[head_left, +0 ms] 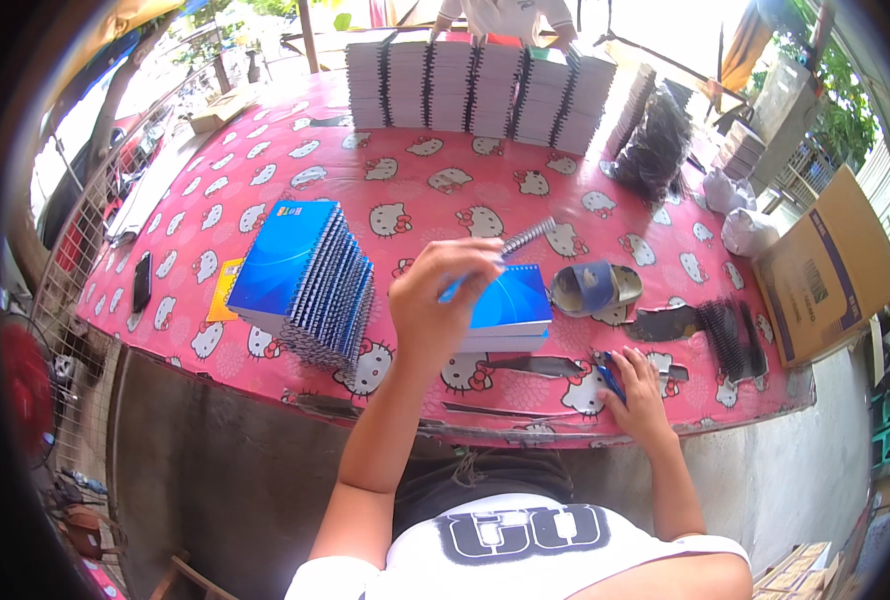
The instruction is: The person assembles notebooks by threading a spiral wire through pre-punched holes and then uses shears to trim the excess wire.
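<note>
Head view: left hand (445, 285) pinches a dark spiral coil (529, 237); right hand (641, 396) half-curls over a slim blue tool (609, 377), hold unclear.

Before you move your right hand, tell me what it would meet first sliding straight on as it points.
Apart from the blue tool it touches, the right hand would probably meet the blue-strapped sandal first, though depth in this wide view is hard to judge.

Large table (415, 185) under glossy pink cat-print plastic cover, torn along near edge. Smooth grey concrete floor (790, 450). Rusty wire-mesh fence (77, 210) at left, slim brown wooden post (308, 35) behind, leafy green foliage (835, 120) at right. Bright daylight.
</note>
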`<state>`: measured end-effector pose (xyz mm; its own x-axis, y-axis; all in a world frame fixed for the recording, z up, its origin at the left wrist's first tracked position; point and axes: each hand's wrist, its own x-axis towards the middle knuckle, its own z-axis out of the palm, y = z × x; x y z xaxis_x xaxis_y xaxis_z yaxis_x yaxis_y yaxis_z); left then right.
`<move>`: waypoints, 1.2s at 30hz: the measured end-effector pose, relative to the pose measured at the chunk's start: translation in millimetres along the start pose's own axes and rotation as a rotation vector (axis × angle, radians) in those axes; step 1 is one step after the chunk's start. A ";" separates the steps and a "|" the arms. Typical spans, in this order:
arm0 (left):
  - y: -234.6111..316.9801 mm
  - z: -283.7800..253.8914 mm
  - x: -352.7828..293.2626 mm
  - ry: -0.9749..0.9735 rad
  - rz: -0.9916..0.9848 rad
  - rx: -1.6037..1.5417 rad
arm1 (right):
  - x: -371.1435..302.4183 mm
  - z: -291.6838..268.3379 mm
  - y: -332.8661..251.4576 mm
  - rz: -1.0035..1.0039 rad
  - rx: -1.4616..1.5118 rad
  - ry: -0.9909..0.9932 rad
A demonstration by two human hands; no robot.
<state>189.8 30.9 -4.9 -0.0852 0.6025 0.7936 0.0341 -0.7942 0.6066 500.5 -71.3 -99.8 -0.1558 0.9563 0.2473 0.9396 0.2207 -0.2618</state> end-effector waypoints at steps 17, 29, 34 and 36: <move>11.9 5.0 -64.7 -0.078 0.009 0.276 | 49.5 -46.5 -122.5 -0.263 0.519 0.238; 11.2 -1.8 -62.1 -0.059 0.131 0.297 | 62.3 -22.0 -99.8 0.211 1.375 -0.472; 16.9 -11.4 -36.3 -0.020 0.262 0.335 | 54.8 -25.9 -111.5 0.237 1.438 -0.302; 50.2 -37.7 -2.1 0.262 0.268 0.432 | 52.8 -31.8 -87.8 0.114 1.060 -0.050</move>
<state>154.2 -13.2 22.1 -0.2596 0.3012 0.9175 0.4874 -0.7793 0.3938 419.5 -46.3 -34.1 -0.1184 0.9834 0.1375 0.2083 0.1600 -0.9649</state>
